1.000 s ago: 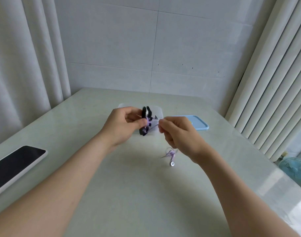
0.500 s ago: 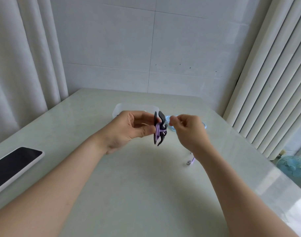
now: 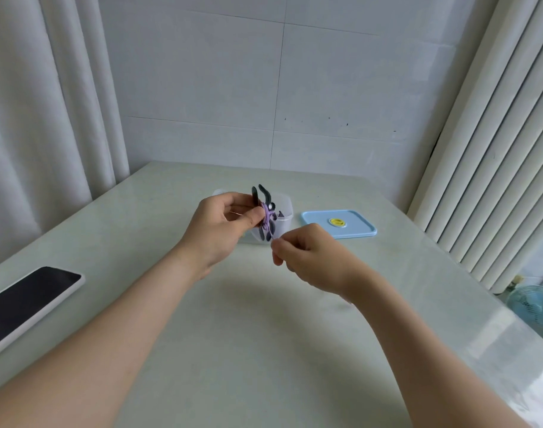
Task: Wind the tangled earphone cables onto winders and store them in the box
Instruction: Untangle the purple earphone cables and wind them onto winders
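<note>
My left hand (image 3: 220, 227) pinches a black winder (image 3: 263, 196) between thumb and fingers, held upright above the table. Purple earphone cable (image 3: 266, 216) is wrapped round the winder's middle. A short run of that cable leads down to my right hand (image 3: 307, 257), which pinches it just below and right of the winder. The rest of the cable is hidden behind my right hand. Directly behind the winder stands the clear plastic box (image 3: 287, 208), open, with something dark inside.
The box's light blue lid (image 3: 353, 231) with a yellow sticker lies flat to the right of the box. A phone (image 3: 23, 301) with a dark screen lies at the table's left edge. Curtains hang on both sides; a small fan (image 3: 536, 307) stands on the floor, right.
My right hand has dropped from beside the winder to below it, drawing the cable down. The dangling earbud end seen earlier under my right hand is out of sight.
</note>
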`<state>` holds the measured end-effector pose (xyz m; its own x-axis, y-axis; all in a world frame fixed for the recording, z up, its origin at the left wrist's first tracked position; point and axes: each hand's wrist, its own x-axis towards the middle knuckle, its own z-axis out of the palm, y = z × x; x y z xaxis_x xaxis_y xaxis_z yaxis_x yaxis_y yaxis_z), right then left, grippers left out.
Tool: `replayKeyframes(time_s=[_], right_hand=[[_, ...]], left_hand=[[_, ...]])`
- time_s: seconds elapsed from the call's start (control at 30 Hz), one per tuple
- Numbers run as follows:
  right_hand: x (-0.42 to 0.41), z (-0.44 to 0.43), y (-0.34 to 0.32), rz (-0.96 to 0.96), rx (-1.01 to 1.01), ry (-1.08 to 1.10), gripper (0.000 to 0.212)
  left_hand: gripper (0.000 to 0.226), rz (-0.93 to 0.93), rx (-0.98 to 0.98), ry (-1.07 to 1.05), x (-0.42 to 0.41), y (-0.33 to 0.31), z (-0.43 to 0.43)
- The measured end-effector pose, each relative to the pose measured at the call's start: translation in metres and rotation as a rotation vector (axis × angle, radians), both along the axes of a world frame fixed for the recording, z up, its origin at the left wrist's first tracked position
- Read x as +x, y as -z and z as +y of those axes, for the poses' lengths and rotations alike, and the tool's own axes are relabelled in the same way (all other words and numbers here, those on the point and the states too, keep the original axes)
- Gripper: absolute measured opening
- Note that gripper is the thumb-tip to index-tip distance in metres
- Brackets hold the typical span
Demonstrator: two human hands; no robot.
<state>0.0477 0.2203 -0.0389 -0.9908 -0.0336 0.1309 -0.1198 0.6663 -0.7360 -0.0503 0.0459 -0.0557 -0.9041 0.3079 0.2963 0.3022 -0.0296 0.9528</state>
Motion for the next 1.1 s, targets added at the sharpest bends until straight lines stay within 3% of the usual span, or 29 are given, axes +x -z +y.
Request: replayKeyframes(time_s=[0.23, 0.43, 0.6, 0.77, 0.9, 1.1], right_hand=[[-0.004, 0.01, -0.008, 0.122, -0.431, 0.124, 0.037], [-0.008, 0.019, -0.006, 0.223, -0.406, 0.272, 0.031], [-0.019, 0.03, 0.006, 0.213, -0.223, 0.399, 0.038], [-0.012, 0.03, 0.008, -0.012, -0.07, 0.271, 0.037], [-0.009, 0.017, 0.008, -0.097, -0.104, 0.134, 0.04], [-0.002, 0.003, 0.003, -0.148, -0.175, -0.015, 0.033]], left_hand=[[0.02, 0.212, -0.355, 0.224, 0.008, 0.001, 0.001], [0.016, 0.25, -0.466, 0.373, 0.012, 0.0, 0.004], [0.022, 0.186, -0.281, 0.453, 0.017, -0.002, 0.006], [0.03, 0.042, 0.0, 0.347, 0.014, -0.005, 0.006], [0.031, -0.08, 0.132, 0.225, 0.009, -0.002, 0.009], [0.025, -0.154, 0.148, 0.097, 0.004, 0.0, 0.01]])
